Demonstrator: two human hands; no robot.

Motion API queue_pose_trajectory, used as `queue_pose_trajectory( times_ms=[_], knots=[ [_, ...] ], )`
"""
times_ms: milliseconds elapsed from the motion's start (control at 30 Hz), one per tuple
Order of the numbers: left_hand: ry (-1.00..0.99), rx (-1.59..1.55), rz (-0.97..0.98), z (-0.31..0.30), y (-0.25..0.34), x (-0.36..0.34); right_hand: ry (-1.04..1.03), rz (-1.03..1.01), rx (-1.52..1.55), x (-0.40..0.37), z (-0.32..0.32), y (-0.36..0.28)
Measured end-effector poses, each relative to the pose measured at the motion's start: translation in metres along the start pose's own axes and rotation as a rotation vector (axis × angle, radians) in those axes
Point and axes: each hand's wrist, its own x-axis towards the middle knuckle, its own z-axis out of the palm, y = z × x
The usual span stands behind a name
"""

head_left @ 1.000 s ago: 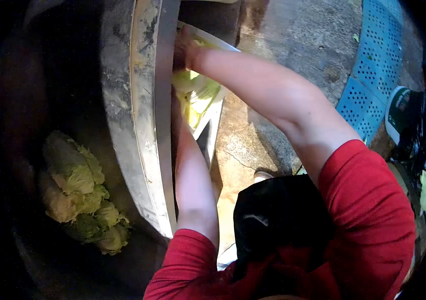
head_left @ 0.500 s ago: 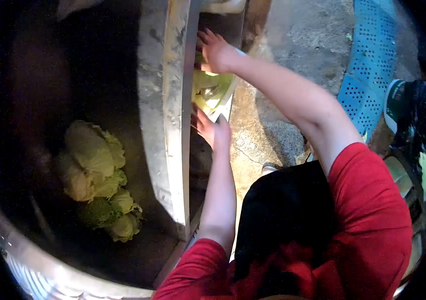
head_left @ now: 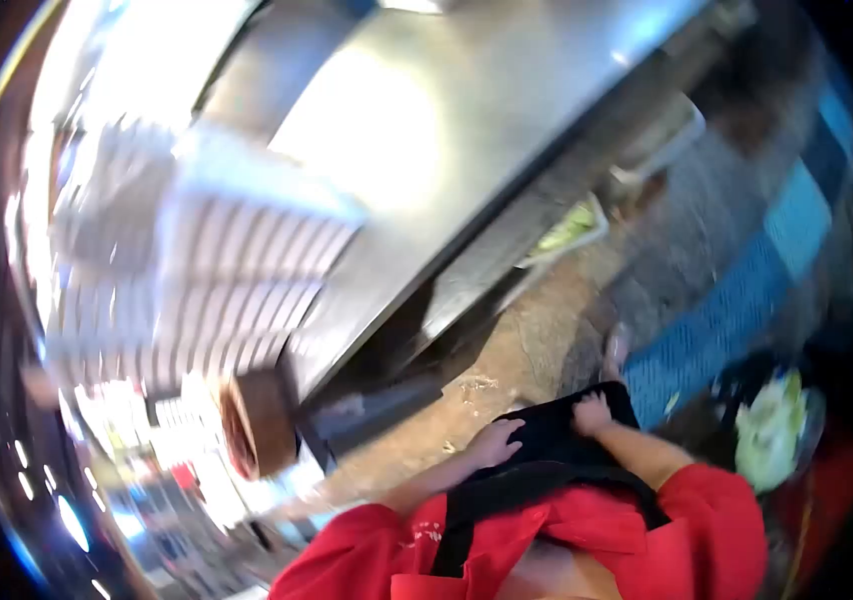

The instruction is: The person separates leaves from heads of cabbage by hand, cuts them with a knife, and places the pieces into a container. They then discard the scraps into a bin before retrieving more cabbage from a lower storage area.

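My left hand lies on the front of my black apron, its fingers stretched out over the cloth. Close by on the right, my right hand also rests on the apron, fingers apart. Neither hand shows anything held. Beyond them, under the counter's edge, a white bin holds pale green leafy pieces. The view is smeared by motion, so fine detail of the fingers is lost.
A long metal counter crosses the top of the view, with white ribbed stacks at its left. Blue perforated mats lie on the wet floor. At right, a cabbage sits near my elbow.
Both hands have come out from under the counter, away from the bin of greens, and back to my apron. My head has lifted, bringing the countertop and white stacks into view.
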Motion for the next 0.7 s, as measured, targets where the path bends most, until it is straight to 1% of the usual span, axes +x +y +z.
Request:
queue_pose_trajectory(
  times_ms=[33, 67, 100, 133, 200, 233, 267, 300, 333, 367, 400, 433, 467, 500, 533, 567, 600, 633, 667, 700],
  knots=[
    [0.064, -0.041, -0.002, -0.001, -0.004, -0.019, 0.102, 0.0, 0.051, -0.009, -0.005, -0.013],
    [0.178, -0.015, 0.038, 0.007, -0.017, -0.032, 0.077, -0.015, 0.142, -0.015, -0.022, -0.023],
    [0.263, -0.006, 0.04, 0.007, -0.02, -0.049, 0.155, -0.109, 0.16, -0.011, -0.018, -0.028],
    [0.36, -0.029, 0.019, 0.012, -0.027, -0.065, 0.189, -0.178, 0.14, -0.01, -0.03, -0.04],
    [0.531, -0.104, -0.016, 0.034, -0.064, -0.102, 0.242, -0.288, 0.083, -0.013, -0.04, -0.09],
    [0.561, -0.191, -0.008, 0.051, -0.088, -0.115, 0.216, -0.328, 0.018, -0.017, -0.039, -0.116],
    [0.578, -0.278, 0.011, 0.068, -0.103, -0.132, 0.142, -0.384, 0.025, -0.024, -0.04, -0.148],
    [0.549, -0.281, 0.022, 0.062, -0.106, -0.162, 0.085, -0.437, 0.034, -0.022, -0.046, -0.181],
    [0.66, -0.356, 0.018, 0.08, -0.13, -0.178, 0.049, -0.454, 0.02, -0.026, -0.043, -0.22],
    [0.767, -0.43, 0.01, 0.099, -0.153, -0.195, -0.04, -0.482, 0.031, -0.026, -0.034, -0.256],
    [0.857, -0.351, -0.05, 0.115, -0.177, -0.229, -0.085, -0.592, 0.015, -0.038, -0.014, -0.306],
    [0.917, -0.281, -0.134, 0.123, -0.193, -0.254, -0.234, -0.687, 0.053, -0.027, 0.006, -0.338],
    [1.034, -0.372, -0.159, 0.129, -0.207, -0.278, -0.2, -0.817, 0.019, -0.039, 0.012, -0.383],
    [1.122, -0.382, -0.232, 0.127, -0.214, -0.304, -0.297, -0.861, 0.122, -0.038, 0.026, -0.418],
    [1.172, -0.551, -0.327, 0.127, -0.221, -0.322, -0.33, -0.964, 0.061, -0.043, 0.024, -0.46],
    [1.211, -0.717, -0.421, 0.125, -0.23, -0.339, -0.318, -0.965, -0.116, -0.042, 0.023, -0.499],
    [1.306, -0.807, -0.433, 0.123, -0.238, -0.354, -0.255, -1.002, -0.097, -0.043, 0.023, -0.538],
    [1.397, -0.898, -0.444, 0.126, -0.251, -0.367, -0.15, -1.041, 0.056, -0.036, 0.034, -0.57],
    [1.485, -0.91, -0.442, 0.13, -0.272, -0.373, -0.136, -0.967, 0.059, -0.034, 0.034, -0.608],
    [1.579, -0.984, -0.408, 0.131, -0.294, -0.379, -0.153, -0.787, 0.086, -0.03, 0.036, -0.642]
  ],
)
